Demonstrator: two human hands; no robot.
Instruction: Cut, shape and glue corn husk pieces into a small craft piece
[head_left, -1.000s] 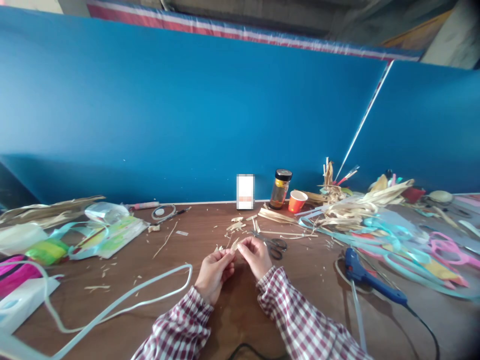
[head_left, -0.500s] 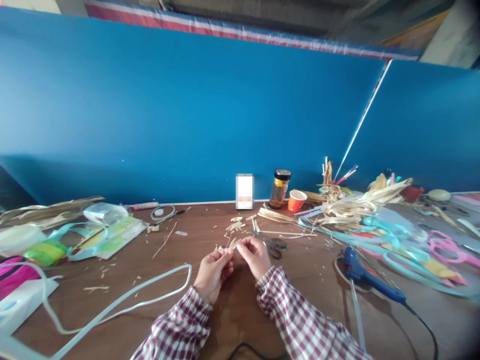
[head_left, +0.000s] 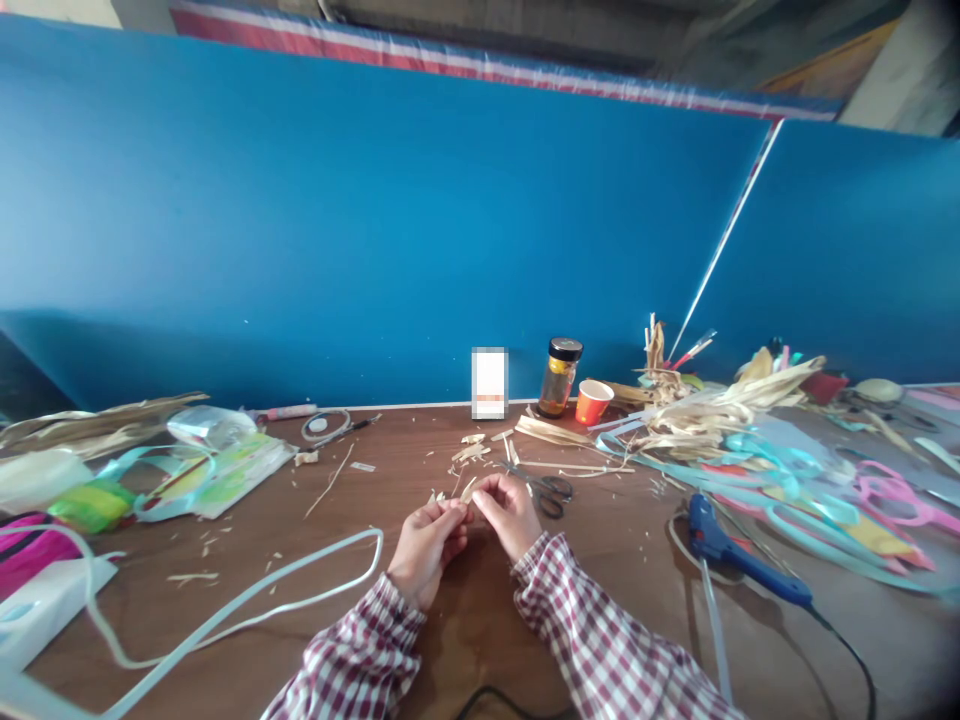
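Note:
Both my hands meet over the middle of the brown table [head_left: 480, 620]. My left hand [head_left: 427, 545] and my right hand [head_left: 510, 515] pinch a small pale strip of dried husk [head_left: 468, 490] between their fingertips, fingers closed on it. Both wrists wear red-and-white checked sleeves. Black-handled scissors [head_left: 546, 490] lie on the table just right of my right hand. Small husk scraps [head_left: 472, 450] are scattered beyond the hands.
A blue glue gun [head_left: 739, 560] with a black cord lies at right. An orange cup [head_left: 594, 402] and a dark-lidded jar [head_left: 560, 378] stand by the blue wall. A husk pile [head_left: 712, 415] and coloured ribbons [head_left: 825, 490] fill the right. A white strap [head_left: 247, 600] loops at left.
My hands have drawn slightly closer together around the husk strip. Nothing else has moved.

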